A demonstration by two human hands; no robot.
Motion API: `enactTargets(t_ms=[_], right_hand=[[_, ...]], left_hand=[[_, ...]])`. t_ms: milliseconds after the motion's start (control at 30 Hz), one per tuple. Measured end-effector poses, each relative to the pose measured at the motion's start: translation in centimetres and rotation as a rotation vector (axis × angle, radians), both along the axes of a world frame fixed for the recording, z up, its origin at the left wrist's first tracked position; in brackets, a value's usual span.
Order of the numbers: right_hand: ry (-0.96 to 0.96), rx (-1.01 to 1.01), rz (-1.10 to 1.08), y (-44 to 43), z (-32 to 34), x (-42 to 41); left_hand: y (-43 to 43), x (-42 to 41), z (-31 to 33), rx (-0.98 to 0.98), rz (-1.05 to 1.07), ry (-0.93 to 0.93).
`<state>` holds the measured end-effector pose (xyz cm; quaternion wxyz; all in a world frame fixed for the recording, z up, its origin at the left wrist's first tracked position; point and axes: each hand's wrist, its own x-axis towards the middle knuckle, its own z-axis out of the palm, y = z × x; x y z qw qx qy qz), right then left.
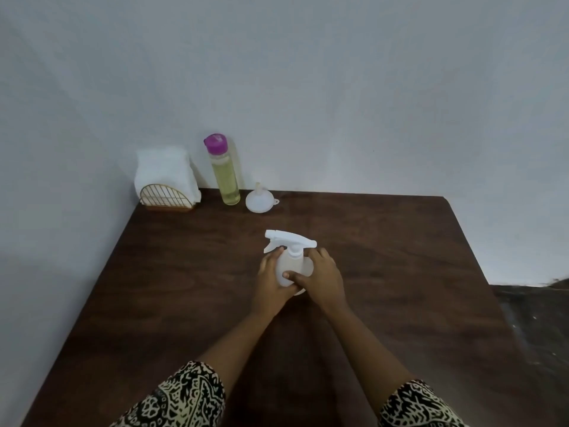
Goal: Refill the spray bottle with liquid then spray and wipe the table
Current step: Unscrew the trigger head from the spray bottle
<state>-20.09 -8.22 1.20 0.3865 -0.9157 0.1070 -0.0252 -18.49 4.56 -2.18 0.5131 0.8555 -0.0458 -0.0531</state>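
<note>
A small white spray bottle [291,257] with a white trigger head stands upright in the middle of the dark wooden table [400,257]. My left hand [271,283] wraps its body from the left. My right hand [323,280] grips it from the right, thumb across the front. At the back stands a tall clear bottle of yellowish liquid [226,177] with a purple cap. A white funnel [260,200] lies upside down beside it, spout up. White paper napkins [164,171] sit in a gold wire holder [166,198] at the back left corner.
The table stands in a corner, with pale walls behind it and to the left. Its right edge drops to a dark floor [542,328]. Patterned sleeves cover my upper forearms at the bottom of the view.
</note>
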Motion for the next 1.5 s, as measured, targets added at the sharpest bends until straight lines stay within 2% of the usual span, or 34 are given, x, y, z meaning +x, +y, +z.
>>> enactTargets(t_ms=[267, 333, 433, 500, 667, 933, 1067, 1200, 1333, 1400, 1500], right_hand=[[0.060, -0.063, -0.008, 2.5, 0.5, -5.6], [0.071, -0.004, 0.028, 2.7, 0.9, -6.4], [-0.066, 0.210, 0.005, 2.9, 1.5, -7.4], [-0.143, 0.259, -0.022, 3.2, 1.8, -7.6], [-0.187, 0.262, -0.011, 2.8, 2.2, -6.7], [-0.261, 0.247, 0.159, 1.5, 2.6, -5.5], [-0.176, 0.274, 0.250, 0.5, 3.0, -5.4], [0.020, 0.424, 0.413, -0.9, 3.4, -4.8], [0.130, 0.412, 0.522, -1.0, 3.6, -4.9], [0.074, 0.406, 0.449, -0.1, 3.5, -5.5], [-0.064, 0.398, 0.230, 1.3, 2.9, -5.8]], left_hand=[[2.7, -4.9, 0.2, -0.069, -0.065, 0.014], [3.1, -5.9, 0.2, -0.103, -0.051, 0.001], [3.1, -7.1, 0.6, -0.136, -0.051, -0.027], [3.0, -7.4, 0.9, -0.157, -0.043, -0.018], [2.7, -7.5, 0.2, -0.224, -0.011, 0.045], [2.6, -7.9, -0.2, -0.288, 0.027, 0.069], [2.5, -8.0, -0.1, -0.310, 0.029, 0.078], [2.4, -8.1, 0.2, -0.309, 0.022, 0.080], [2.3, -8.2, 0.1, -0.329, 0.026, 0.067], [2.1, -8.3, 0.3, -0.319, 0.029, 0.056], [2.2, -8.2, 0.0, -0.334, 0.002, 0.074]])
